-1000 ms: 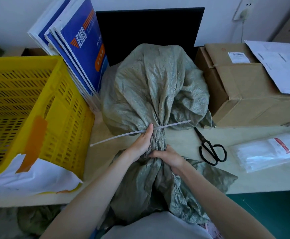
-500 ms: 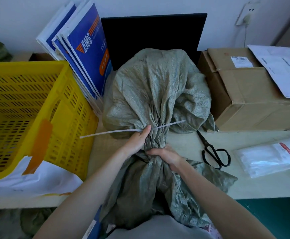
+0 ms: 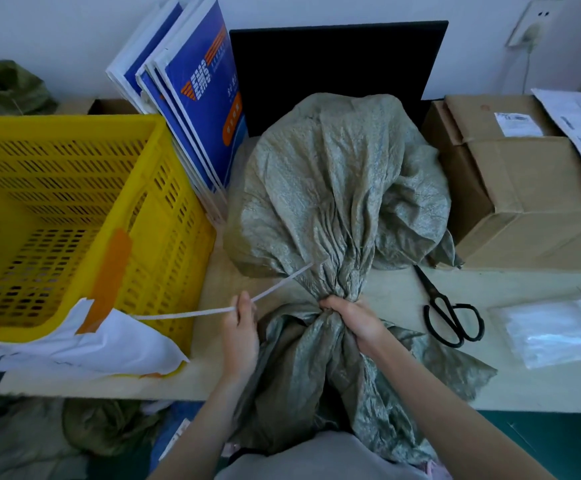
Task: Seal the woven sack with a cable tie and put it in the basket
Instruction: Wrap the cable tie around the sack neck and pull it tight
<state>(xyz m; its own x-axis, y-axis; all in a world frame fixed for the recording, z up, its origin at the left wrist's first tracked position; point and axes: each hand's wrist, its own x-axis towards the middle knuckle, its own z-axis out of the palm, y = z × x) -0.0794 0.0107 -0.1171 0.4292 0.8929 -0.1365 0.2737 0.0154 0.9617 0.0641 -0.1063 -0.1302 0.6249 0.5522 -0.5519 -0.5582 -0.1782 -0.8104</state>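
A grey-green woven sack [image 3: 337, 188] lies full on the table's middle, its mouth gathered toward me. My right hand [image 3: 351, 317] is clenched around the gathered neck. My left hand [image 3: 242, 327] sits left of the neck and pinches a white cable tie [image 3: 275, 287]. One end of the tie points up toward the sack, the other stretches left toward the yellow slotted basket [image 3: 164, 216]. The loose sack mouth hangs over the table edge onto my lap.
Black scissors [image 3: 450, 315] lie right of the sack. A clear plastic packet [image 3: 559, 330] sits further right. Cardboard boxes [image 3: 524, 202] stand at the back right, blue-white folders [image 3: 192, 109] and a black panel [image 3: 334, 64] behind. White paper [image 3: 85, 348] drapes over the basket's front.
My left hand has drawn away from the sack neck to the left, taking the cable tie with it. The tie no longer lies straight across the neck. My right hand keeps its grip.
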